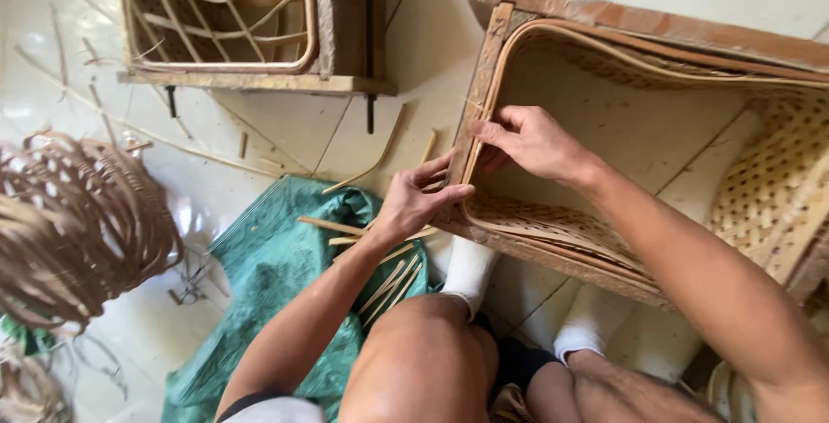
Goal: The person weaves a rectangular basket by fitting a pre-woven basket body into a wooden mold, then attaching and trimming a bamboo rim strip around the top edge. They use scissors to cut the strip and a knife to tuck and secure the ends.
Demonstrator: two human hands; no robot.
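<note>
On the pale tiled floor (pixel 285 125) between my knees, the rectangular wooden frame with woven cane panel (pixel 760 190) lies tilted toward me, its near left corner at my fingers. My left hand (pixel 414 203) is closed around that corner post, thumb pressing the edge. My right hand (pixel 531 140) reaches over the rim, fingertips pinching the bent cane strip (pixel 553 34) where it meets the post. Both forearms angle inward, wrists bent. I judge the strip could spring out of the corner if my pinch loosens, or crack if bent harder. Loose bamboo slivers (pixel 389 280) lie on the green plastic sheet (pixel 276 259) beside my left knee.
</note>
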